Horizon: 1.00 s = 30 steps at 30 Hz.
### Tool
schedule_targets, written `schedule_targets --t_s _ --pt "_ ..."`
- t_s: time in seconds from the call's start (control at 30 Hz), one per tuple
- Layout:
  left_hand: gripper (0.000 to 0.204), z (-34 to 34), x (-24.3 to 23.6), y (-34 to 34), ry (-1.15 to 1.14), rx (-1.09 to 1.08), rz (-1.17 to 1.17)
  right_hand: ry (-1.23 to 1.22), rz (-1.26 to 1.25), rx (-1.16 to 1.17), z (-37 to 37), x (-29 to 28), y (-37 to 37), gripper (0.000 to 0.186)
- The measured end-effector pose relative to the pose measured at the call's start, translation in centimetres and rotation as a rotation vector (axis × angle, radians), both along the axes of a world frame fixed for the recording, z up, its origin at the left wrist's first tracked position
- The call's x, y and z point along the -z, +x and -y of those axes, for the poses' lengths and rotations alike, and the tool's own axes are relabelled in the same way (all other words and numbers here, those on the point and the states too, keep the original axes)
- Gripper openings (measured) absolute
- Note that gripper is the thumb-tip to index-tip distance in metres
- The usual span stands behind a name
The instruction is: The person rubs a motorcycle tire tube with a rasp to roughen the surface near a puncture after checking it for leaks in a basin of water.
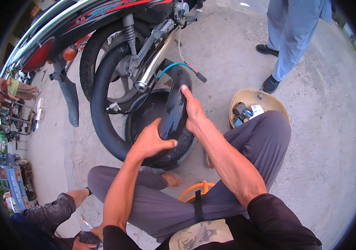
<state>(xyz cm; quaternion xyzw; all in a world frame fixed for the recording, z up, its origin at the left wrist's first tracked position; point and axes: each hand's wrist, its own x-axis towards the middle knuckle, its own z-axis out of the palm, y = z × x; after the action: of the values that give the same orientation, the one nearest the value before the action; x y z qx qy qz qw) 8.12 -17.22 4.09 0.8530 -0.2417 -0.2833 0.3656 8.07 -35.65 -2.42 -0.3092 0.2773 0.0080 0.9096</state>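
We have the black inner tube [172,114] out in the open beside the motorcycle's rear wheel [87,68], its near stretch lying over a dark basin [146,111] and shining wet in patches. Both our hands are closed round that stretch — the left hand [148,141] lower down, the right hand [195,109] farther up its outer side. By our judgement the work is partway: the tube is already outside the tyre, plump enough to look as if it holds air, and wetted here, while the far side of the loop looks dry. Refitting it is not yet done, and we see no patch; whether there is a leak we cannot tell. A metal fitting [113,107] on a dark line sits at the tube's inner edge, though whether it is joined there is unclear. The exhaust pipe [155,62] crosses the loop. Under all this is grey, worn concrete [319,146], stained in places. By our right knee stands a tan bowl [251,96] of small tins and packets; beyond it someone in light-blue trousers [290,33] is standing. Off to the left — small and bent by the lens — are a blue vehicle [14,181] and roadside clutter.
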Motion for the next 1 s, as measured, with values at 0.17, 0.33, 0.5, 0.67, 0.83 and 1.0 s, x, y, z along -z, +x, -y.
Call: schedule_targets --t_s 0.17,0.33,0.5,0.67,0.83,1.0 --pt "0.090 -0.1 -0.6 -1.4 0.162 -0.071 0.092 -0.180 -0.138 0.058 -1.4 -0.7 0.5 0.057" --pt "0.082 -1.2 2.2 0.1 -0.147 -0.129 -0.225 -0.189 -0.125 0.003 -0.7 -0.5 0.0 0.066" --pt "0.075 -2.6 3.2 -0.2 -0.266 -0.158 -0.248 -1.003 -0.056 0.162 -0.5 -0.2 1.1 0.075" --pt "0.074 -2.7 3.6 0.4 -0.216 -0.093 -0.200 -1.929 0.466 0.222 -2.3 -4.9 1.0 0.067" --pt "0.071 -3.7 4.9 0.2 -0.268 -0.025 -0.148 -1.988 0.722 -0.112 -4.7 -2.9 1.4 0.053" --pt "0.076 -3.6 2.8 -0.1 -0.277 -0.094 -0.275 -2.319 -0.013 0.121 8.3 3.4 3.5 0.043"
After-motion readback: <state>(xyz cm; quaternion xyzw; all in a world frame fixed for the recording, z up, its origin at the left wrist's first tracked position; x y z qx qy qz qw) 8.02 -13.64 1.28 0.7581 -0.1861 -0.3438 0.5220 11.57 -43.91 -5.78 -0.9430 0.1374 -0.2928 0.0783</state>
